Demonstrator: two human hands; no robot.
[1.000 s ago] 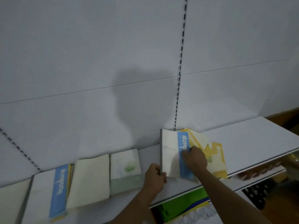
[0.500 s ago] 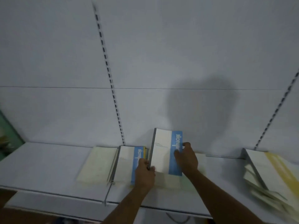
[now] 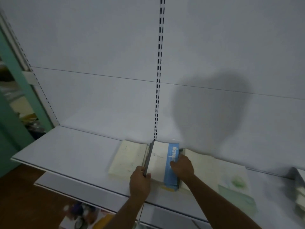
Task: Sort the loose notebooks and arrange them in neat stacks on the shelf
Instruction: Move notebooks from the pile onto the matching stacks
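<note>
A white notebook with a blue band [image 3: 159,161] lies on top of a matching stack on the white shelf [image 3: 69,151]. My left hand [image 3: 140,182] grips its grey spine at the near left corner. My right hand [image 3: 182,166] holds its right side over the blue band, fingers curled on the cover. A cream notebook stack [image 3: 128,158] lies just to the left, touching. To the right lie a cream stack [image 3: 199,164] and a stack with a pale green cover [image 3: 234,182].
More loose notebooks [image 3: 299,184] show at the far right edge, blurred. A green frame [image 3: 9,103] stands at the left end of the shelf. A lower shelf [image 3: 79,184] juts out below, with assorted items under it.
The blue-banded notebook has gone from raised above the shelf down onto the matching stack. Both hands kept hold of it. The view swung left, so the loose pile slid to the right edge.
</note>
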